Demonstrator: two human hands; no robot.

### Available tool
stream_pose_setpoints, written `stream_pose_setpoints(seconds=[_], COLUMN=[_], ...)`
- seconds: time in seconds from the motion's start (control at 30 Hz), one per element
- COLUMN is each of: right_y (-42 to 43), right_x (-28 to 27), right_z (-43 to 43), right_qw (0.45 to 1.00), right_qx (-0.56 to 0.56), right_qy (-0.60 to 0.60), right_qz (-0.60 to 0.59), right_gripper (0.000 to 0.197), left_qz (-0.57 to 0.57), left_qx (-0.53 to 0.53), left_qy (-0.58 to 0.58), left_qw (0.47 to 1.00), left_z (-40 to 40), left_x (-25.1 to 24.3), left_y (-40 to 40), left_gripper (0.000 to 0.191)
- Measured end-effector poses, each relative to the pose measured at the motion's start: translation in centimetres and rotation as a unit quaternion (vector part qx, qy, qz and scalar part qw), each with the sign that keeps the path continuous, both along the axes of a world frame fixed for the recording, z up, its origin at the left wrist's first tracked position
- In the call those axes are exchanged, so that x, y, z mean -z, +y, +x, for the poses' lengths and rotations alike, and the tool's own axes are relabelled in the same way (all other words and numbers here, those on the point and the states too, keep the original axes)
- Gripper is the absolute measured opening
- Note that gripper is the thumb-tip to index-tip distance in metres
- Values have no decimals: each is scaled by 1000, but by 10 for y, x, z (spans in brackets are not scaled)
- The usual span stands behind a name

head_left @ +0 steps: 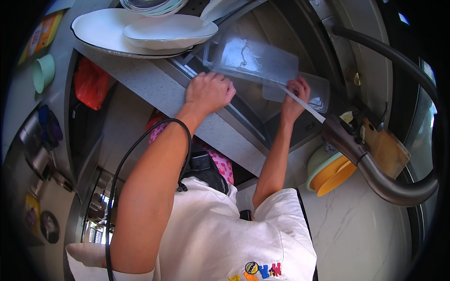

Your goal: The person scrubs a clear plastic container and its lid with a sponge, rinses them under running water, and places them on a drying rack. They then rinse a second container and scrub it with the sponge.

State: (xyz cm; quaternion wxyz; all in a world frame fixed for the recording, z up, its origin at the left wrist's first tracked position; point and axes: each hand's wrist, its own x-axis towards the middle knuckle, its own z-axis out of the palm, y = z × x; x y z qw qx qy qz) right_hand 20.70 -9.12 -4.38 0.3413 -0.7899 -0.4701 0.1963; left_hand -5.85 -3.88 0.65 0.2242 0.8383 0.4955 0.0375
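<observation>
A clear plastic container with a side handle is tilted over the stainless steel sink. My left hand curls at its near left corner, back of the hand up; the fingertips are hidden. Around the right end of the container, the fingers of my right hand are bent on its edge. A stream of water runs from the dark pull-down faucet head to the container beside my right hand. Behind that hand, a second clear plastic container sits lower in the sink.
White oval dishes and stacked bowls stand on the speckled counter at the left. The faucet's hose arcs at the right, near green and yellow basins and a cutting board. A black cable loops over my left arm.
</observation>
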Motion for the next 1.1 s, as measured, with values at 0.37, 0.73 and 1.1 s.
stream_pose_setpoints(seconds=[0.37, 0.73, 1.1], right_y=[-3, -4, -1], right_x=[-5, -3, 3], right_z=[-10, -10, -7], right_qw=[998, 999, 997], right_qx=[28, 28, 59], right_qy=[48, 44, 41], right_qz=[7, -4, -34], right_gripper=[10, 12, 24], left_qz=[-44, 8, -13], left_qx=[42, -25, 3], left_qy=[39, -33, 1], left_qw=[997, 999, 1000], left_z=[1, -1, -2], left_x=[-8, 4, 3], left_y=[5, -2, -1], left_gripper=[20, 22, 23])
